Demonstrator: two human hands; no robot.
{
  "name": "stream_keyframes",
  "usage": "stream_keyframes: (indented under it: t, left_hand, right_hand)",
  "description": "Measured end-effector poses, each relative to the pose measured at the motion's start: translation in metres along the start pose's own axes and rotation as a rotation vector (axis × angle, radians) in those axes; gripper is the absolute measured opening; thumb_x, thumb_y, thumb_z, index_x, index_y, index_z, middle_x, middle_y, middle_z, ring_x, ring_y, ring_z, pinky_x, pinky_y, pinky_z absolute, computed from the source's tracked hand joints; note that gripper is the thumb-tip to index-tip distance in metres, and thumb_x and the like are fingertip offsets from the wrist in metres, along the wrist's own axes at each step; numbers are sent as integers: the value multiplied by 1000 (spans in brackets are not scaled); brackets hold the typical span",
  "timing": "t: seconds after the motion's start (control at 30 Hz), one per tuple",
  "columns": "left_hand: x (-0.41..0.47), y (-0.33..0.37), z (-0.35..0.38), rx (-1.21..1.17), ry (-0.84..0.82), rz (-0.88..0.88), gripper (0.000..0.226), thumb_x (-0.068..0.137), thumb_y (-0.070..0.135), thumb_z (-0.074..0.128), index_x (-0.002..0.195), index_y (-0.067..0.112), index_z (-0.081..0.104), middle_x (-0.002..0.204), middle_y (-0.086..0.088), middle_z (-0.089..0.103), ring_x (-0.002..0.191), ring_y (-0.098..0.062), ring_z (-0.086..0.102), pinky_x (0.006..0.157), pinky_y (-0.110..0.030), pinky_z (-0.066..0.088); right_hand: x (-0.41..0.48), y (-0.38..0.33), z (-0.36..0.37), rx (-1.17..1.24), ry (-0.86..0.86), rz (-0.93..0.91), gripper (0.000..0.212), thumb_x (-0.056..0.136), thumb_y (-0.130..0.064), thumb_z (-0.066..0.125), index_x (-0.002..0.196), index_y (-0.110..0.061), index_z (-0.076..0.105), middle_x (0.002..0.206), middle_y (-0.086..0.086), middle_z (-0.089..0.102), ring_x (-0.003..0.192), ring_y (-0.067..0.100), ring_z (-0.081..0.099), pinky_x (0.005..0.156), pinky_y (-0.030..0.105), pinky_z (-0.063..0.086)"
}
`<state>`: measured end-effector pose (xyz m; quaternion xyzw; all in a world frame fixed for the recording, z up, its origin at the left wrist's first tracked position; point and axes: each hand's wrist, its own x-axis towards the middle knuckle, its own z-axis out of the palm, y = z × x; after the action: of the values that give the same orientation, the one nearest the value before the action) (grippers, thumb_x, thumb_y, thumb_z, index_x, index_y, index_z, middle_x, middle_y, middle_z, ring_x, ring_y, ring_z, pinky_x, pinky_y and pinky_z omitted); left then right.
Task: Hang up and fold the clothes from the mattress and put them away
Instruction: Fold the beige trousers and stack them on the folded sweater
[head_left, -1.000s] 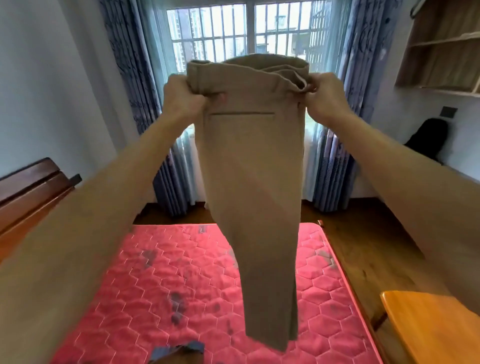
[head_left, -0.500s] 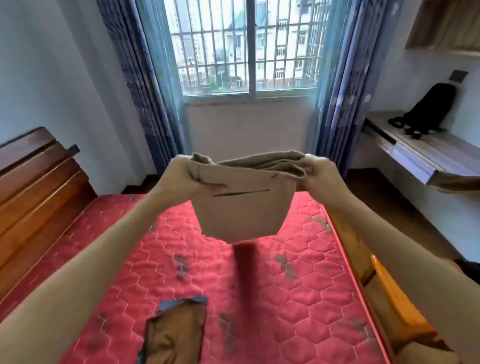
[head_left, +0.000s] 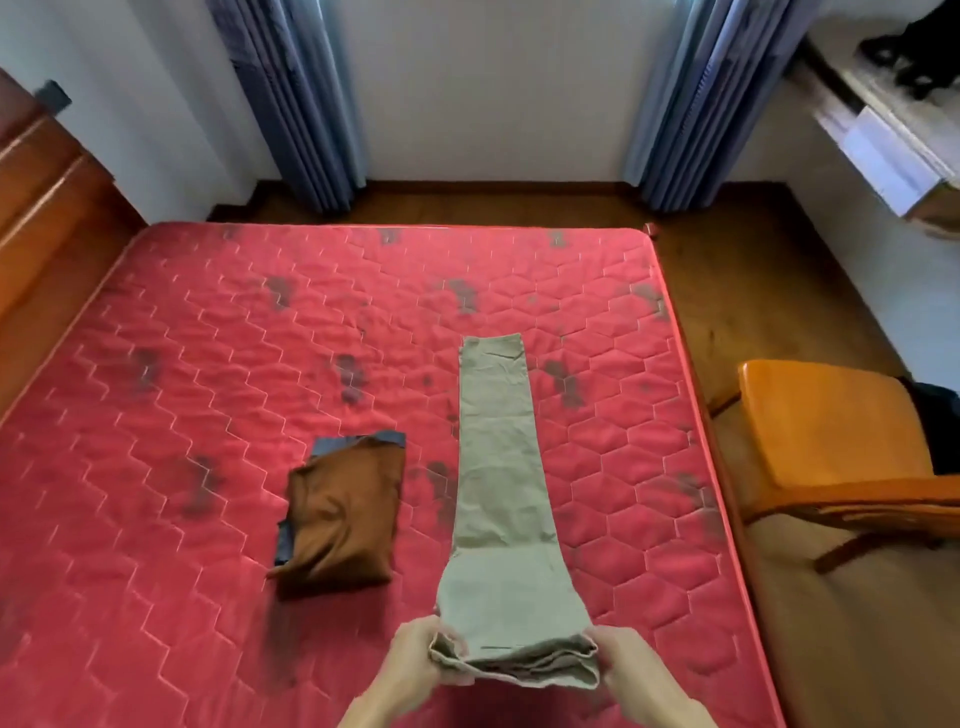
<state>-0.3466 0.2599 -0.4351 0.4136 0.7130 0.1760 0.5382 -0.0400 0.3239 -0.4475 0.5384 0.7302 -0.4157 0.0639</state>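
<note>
Red mattress (head_left: 208, 364) | wood floor (head_left: 727, 291) | left grip (head_left: 415, 660), right grip (head_left: 628, 670) pinch trousers (head_left: 498, 467) waistband

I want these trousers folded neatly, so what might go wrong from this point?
The trousers lie stretched along the mattress, with the waistband bunched between the left hand and the right hand. Folding from there may give uneven layers. Wrinkles show along the trousers, and a fold would likely press them in. The mattress has dark marks beside the pale cloth, which might pick up dirt.
</note>
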Motion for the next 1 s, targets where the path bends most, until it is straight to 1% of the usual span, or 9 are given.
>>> stream_keyframes:
  t: [0.07,0.13,0.23,0.37,0.5,0.6,0.7,0.83,1.0]
  left_hand:
    - [1,-18,15,39,-39,-37,39,48,0,92,54,32,70,58,5,69,58,-3,65,62,-22,56]
    - [14,-28,23,31,-36,-67,43,51,-6,90,53,31,70,57,4,68,58,-2,65,62,-24,58]
    - [56,-33,23,50,7,-25,27,58,13,91,57,28,69,56,13,61,61,4,55,55,-18,43]
    - [135,-16,-3,-7,102,18,18,63,31,86,68,24,71,62,6,63,63,4,48,58,-32,43]
    - [227,4,-26,-63,240,41,21,65,26,89,82,27,77,78,7,76,73,0,62,72,-33,53]
    - [298,-1,-27,-36,394,55,42,75,25,85,114,24,69,102,6,72,97,-10,64,90,-32,50]
    - [340,-33,-6,-26,431,-61,67,80,29,81,138,16,49,122,-6,59,115,-21,55,100,-33,41]
    - [331,-98,49,-4,294,-259,88,75,43,81,145,14,37,136,-11,52,131,-29,46,107,-39,38]
    - [289,-140,99,3,394,-344,88,70,60,78,138,17,41,134,-6,56,126,-29,53,99,-41,46]
  right_hand:
    - [0,11,21,14,-111,18,30,85,-38,56,91,-15,73,88,0,76,75,5,65,75,25,55]
    - [6,14,22,123,-151,105,34,76,-56,49,93,-36,70,93,-11,75,82,-10,58,77,20,50]
    - [35,10,11,120,-84,151,18,78,-44,49,85,-47,66,87,-18,73,85,-11,64,73,23,53]
    - [114,11,-8,185,58,142,34,83,-5,56,79,-39,58,81,-15,70,77,-2,61,73,26,45]
    - [209,12,-23,202,180,135,24,86,1,56,96,-18,67,86,-9,69,80,11,60,69,26,38]
    - [279,26,-14,284,242,198,26,89,-10,63,114,-16,63,105,-2,70,98,15,64,81,26,44]
    - [326,55,23,224,175,376,56,85,-23,69,135,-7,49,129,13,58,121,30,55,100,39,43]
    - [314,83,95,187,25,621,71,79,-41,69,134,-6,42,131,20,51,124,40,49,100,44,44]
    - [267,105,151,200,60,701,79,73,-57,73,126,-5,47,124,18,56,120,38,51,95,43,44]
